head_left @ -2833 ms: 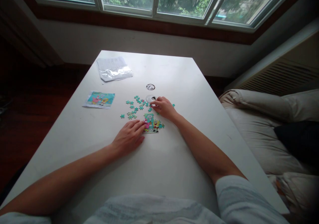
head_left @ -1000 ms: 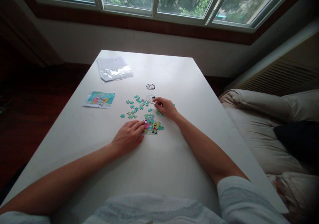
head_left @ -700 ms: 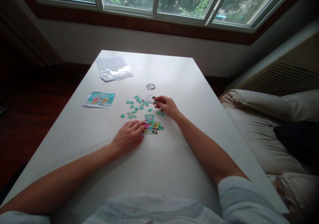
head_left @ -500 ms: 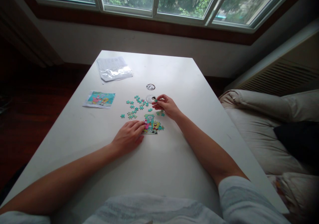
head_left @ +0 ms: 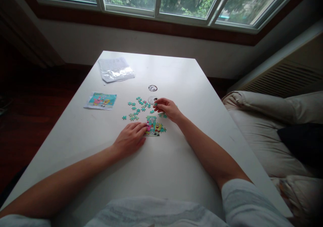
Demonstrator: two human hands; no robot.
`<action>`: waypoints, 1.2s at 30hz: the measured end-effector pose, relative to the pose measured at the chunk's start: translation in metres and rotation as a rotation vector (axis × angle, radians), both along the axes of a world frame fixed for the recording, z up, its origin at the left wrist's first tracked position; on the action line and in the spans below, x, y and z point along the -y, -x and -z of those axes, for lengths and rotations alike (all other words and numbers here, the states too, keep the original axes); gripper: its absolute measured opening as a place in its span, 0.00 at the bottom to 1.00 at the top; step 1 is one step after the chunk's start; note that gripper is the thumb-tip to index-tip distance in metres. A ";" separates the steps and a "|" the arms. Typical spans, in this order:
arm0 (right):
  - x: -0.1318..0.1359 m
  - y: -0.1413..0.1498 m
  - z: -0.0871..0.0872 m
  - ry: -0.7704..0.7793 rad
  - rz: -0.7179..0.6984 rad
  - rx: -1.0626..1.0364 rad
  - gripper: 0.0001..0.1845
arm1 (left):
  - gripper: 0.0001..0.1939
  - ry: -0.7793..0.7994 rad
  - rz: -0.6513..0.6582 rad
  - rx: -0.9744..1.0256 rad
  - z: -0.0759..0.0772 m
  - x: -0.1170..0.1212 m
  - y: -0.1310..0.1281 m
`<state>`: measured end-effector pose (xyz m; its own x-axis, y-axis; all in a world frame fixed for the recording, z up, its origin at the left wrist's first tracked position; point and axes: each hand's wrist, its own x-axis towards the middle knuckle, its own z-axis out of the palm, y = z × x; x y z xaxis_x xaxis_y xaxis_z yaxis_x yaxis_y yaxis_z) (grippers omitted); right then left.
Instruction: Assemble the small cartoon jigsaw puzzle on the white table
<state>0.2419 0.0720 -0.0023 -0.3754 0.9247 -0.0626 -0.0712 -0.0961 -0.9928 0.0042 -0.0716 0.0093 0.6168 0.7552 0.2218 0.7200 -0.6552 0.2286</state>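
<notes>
A partly joined jigsaw puzzle (head_left: 152, 127) with cartoon figures lies flat on the white table (head_left: 161, 173). My left hand (head_left: 130, 136) rests on the table with its fingers stretched out, the tips touching the puzzle's left edge and hiding part of it. Above and to the right of the puzzle, my right hand (head_left: 166, 108) pinches a small green puzzle piece (head_left: 155, 104) between thumb and forefinger. Several loose puzzle pieces (head_left: 138, 110) are scattered beyond the joined part. A few more pieces lie partly hidden under the right hand.
A printed reference picture (head_left: 102, 100) lies to the left of the pieces. Behind it is a clear plastic bag with papers (head_left: 116, 69). Two round holes (head_left: 152, 88) show in the tabletop. A couch (head_left: 257, 136) stands to the right, and a window (head_left: 156, 1) is ahead.
My right hand has shifted slightly left with the puzzle piece in its fingers. My left hand stays in place on the puzzle's edge.
</notes>
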 end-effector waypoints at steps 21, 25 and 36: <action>0.028 0.023 -0.008 -0.695 -0.359 0.612 0.10 | 0.19 0.003 0.005 0.021 0.000 -0.001 -0.001; 0.029 0.026 -0.006 -0.747 -0.353 0.632 0.10 | 0.18 0.004 0.005 0.015 0.000 -0.002 -0.001; 0.031 0.029 -0.003 -0.810 -0.353 0.649 0.09 | 0.18 -0.004 0.002 0.003 0.001 -0.001 -0.001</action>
